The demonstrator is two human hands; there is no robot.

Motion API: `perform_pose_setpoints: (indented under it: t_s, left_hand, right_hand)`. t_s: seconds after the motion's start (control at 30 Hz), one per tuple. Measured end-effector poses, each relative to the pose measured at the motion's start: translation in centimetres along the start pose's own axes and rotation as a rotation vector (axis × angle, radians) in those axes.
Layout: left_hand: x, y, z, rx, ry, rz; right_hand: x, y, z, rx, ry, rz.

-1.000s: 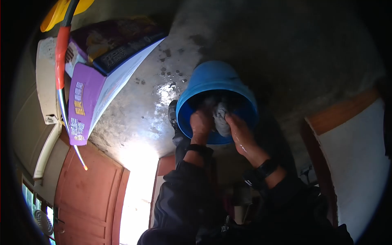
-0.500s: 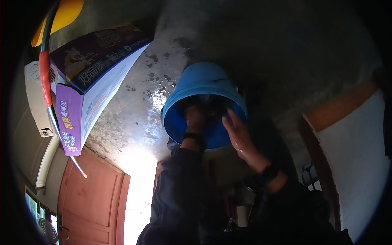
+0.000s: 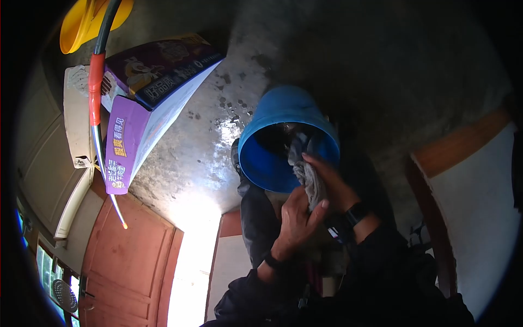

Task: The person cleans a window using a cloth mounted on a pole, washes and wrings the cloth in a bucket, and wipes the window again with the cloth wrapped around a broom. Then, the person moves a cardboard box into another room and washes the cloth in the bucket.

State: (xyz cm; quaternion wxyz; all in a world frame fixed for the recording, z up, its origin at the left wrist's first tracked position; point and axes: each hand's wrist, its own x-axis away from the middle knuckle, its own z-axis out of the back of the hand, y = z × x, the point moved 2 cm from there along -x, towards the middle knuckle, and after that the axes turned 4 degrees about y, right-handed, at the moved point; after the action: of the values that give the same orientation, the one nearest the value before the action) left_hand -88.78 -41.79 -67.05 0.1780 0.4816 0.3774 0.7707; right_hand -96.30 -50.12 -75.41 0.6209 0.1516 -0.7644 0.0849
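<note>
A twisted grey cloth [image 3: 309, 177] stretches from the mouth of the blue bucket [image 3: 251, 163] toward me, its darker upper end in front of the bucket's opening. My left hand [image 3: 296, 218] is closed around the near end of the cloth, thumb pointing up to the right. Higher up along the cloth, my right hand [image 3: 333, 182] grips its right side, with some fingers hidden behind it. The bucket's inside is dark, so its contents are hard to make out.
The concrete floor [image 3: 190, 136] has wet spots left of the bucket. A purple carton [image 3: 131, 141] stands at the left, with a red-banded cable [image 3: 95, 90] before it and a yellow container [image 3: 81, 27] above. A reddish door [image 3: 128, 261] is at lower left, beside a bright doorway.
My hands were inside and at the rim of the bucket; now they are nearer to me, holding the grey cloth lifted partly out. The view has shifted, moving the surroundings to the right.
</note>
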Motion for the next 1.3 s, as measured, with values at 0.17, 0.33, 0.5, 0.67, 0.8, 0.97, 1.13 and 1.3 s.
perform_pose_setpoints:
  t_s: [0.17, 0.33, 0.5, 0.67, 0.8, 0.97, 1.13, 1.3]
  left_hand:
    - [-5.0, -4.8, -3.0, -0.086, 0.319, 0.017]
    - [-8.6, -13.2, -1.4, -0.468, 0.193, 0.130]
    - [-8.6, -22.5, -2.9, -1.181, 0.090, -0.136]
    - [-6.3, -19.2, -2.8, -0.737, 0.021, 0.093]
    - [-2.2, -6.2, 0.6, 0.026, 0.071, 0.083]
    - [1.1, -0.7, 1.5, 0.151, 0.009, 0.112]
    - [-3.6, -4.3, -2.5, -0.118, 0.270, -0.045]
    - [-8.2, -14.2, -1.9, -0.558, 0.128, -0.154]
  right_hand:
    - [-3.5, 3.9, 2.4, -0.179, 0.005, 0.061]
    - [-4.0, 3.9, 1.5, -0.069, 0.138, 0.046]
    - [-3.2, 1.1, 1.7, 0.210, 0.191, 0.076]
    - [-3.6, 1.7, 1.8, 0.228, 0.278, -0.044]
    - [-4.3, 1.9, 2.6, -0.010, 0.124, 0.127]
    - [-2.0, 0.3, 1.2, -0.078, 0.133, -0.062]
    - [-4.2, 2.8, 4.0, -0.024, -0.086, 0.226]
    - [-3.5, 2.9, 0.7, -0.021, 0.190, -0.015]
